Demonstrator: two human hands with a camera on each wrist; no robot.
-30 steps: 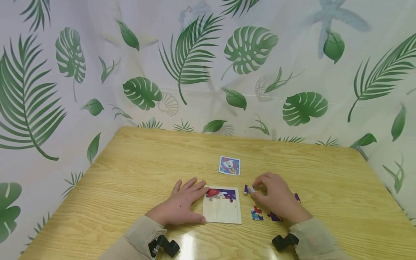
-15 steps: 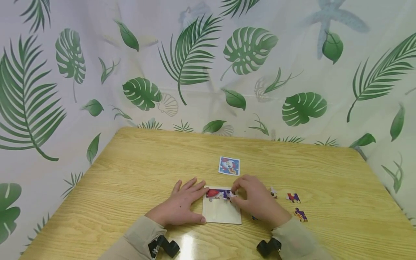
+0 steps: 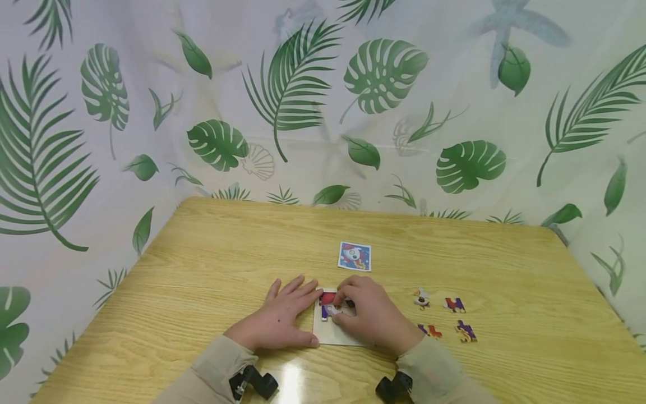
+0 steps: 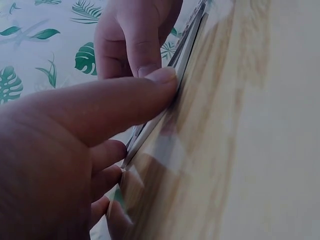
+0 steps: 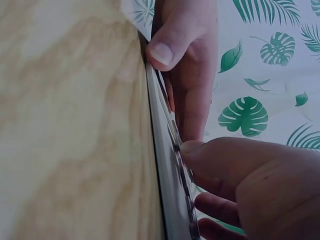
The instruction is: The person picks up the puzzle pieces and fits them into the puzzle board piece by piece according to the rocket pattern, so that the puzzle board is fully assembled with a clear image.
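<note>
Wood tbl (image 3: 242,235): L hand (image 3: 277,318) spread at tray (image 3: 332,335), R hand (image 3: 372,311) pinches puzzle pc (image 3: 330,310)

The worktop (image 3: 242,241) is yellow-brown with wavy wood lines. The cloth (image 3: 313,163) is white, with green leaves (image 3: 464,165) all over, pale shells (image 3: 259,162) and a light blue starfish (image 3: 507,25). The picture card (image 3: 354,256) is mostly blue, with a white edge and some red. The board (image 3: 328,334) is creamy white. The puzzle piece (image 3: 330,310) over it is white and purple. The loose pieces (image 3: 455,304) show purple, red, orange and white. The sleeves (image 3: 209,362) are plain beige, and the wrist cameras (image 3: 264,382) are black.
</note>
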